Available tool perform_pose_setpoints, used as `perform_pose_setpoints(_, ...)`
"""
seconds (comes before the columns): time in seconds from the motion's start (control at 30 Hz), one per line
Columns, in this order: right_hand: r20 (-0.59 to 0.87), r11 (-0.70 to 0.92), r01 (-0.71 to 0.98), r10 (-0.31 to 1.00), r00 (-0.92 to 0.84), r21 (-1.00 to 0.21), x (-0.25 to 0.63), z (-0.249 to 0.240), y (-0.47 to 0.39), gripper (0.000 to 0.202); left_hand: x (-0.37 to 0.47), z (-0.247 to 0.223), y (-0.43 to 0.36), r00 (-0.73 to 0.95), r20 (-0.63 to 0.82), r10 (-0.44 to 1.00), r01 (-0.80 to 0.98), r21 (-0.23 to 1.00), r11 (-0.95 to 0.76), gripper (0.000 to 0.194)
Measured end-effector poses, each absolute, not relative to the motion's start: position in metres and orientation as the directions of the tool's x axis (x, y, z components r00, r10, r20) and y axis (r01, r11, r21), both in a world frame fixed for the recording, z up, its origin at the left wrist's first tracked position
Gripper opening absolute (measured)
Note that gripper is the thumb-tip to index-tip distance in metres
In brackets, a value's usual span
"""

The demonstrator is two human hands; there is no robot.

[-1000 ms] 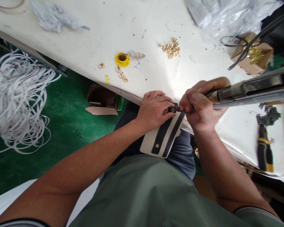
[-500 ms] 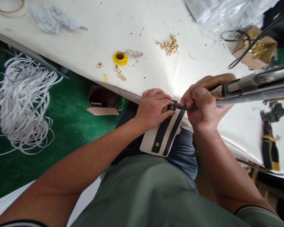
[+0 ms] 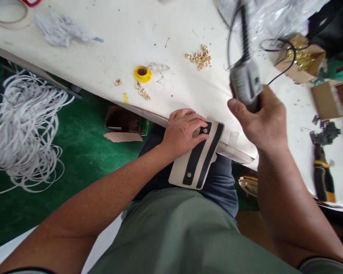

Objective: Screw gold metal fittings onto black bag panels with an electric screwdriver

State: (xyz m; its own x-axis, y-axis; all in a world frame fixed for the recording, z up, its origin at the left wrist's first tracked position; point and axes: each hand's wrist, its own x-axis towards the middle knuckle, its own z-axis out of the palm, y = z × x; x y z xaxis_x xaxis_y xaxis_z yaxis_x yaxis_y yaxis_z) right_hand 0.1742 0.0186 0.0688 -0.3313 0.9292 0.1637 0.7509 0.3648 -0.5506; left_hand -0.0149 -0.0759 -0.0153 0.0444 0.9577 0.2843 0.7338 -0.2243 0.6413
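A cream panel with two black stripes [image 3: 177, 172] rests across my lap and against the table edge. One stripe carries a round metal stud near each end. My left hand [image 3: 184, 129] grips the panel's upper left side, thumb and fingers on either side of the upper stud. To the right, above the table, my right hand [image 3: 264, 121] is wrapped round a grey power tool [image 3: 246, 82] with a black cable at its far end. The tool's tip is hidden, and the tool is apart from the panel.
Gold hardware [image 3: 200, 59] lies mid-table, near a yellow spool [image 3: 142, 74] and loose clasps [image 3: 143, 92]. Black-and-yellow pliers [image 3: 322, 179] and cardboard boxes [image 3: 321, 101] are at right. White cord [image 3: 28, 129] is heaped on the green floor, beside an open box [image 3: 122, 121].
My right hand has moved up and right, taking the tool off the upper stud and swinging it to point away. My left hand stays on the panel.
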Motion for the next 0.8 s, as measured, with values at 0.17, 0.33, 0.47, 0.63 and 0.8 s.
perform_pose_setpoints(0.17, 0.13, 0.376, 0.859, 0.926, -0.353, -0.348, 0.197, 0.035, 0.033, 0.049, -0.015, -0.013, -0.077, 0.036, 0.288, 0.957, 0.732, 0.644, -0.221, 0.028)
perform_pose_setpoints(0.33, 0.333, 0.469, 0.839, 0.866, -0.374, -0.276, 0.199, 0.036, 0.014, 0.034, -0.016, -0.013, -0.077, 0.044, 0.276, 0.96, 0.735, 0.642, -0.219, 0.028)
perform_pose_setpoints(0.47, 0.261, 0.602, 0.626, 0.791, -0.553, -0.496, 0.185, 0.046, -0.011, 0.012, -0.017, -0.013, -0.077, 0.053, 0.275, 0.96, 0.735, 0.639, -0.224, 0.03)
perform_pose_setpoints(0.63, 0.14, 0.646, 0.585, 0.721, -0.678, -0.491, 0.177, 0.042, -0.016, 0.014, -0.018, -0.013, -0.077, 0.057, 0.27, 0.961, 0.73, 0.645, -0.225, 0.031)
perform_pose_setpoints(0.8, 0.103, 0.73, 0.595, 0.656, -0.748, -0.336, 0.176, 0.049, -0.009, 0.017, -0.018, -0.013, -0.077, 0.058, 0.281, 0.958, 0.724, 0.649, -0.234, 0.034)
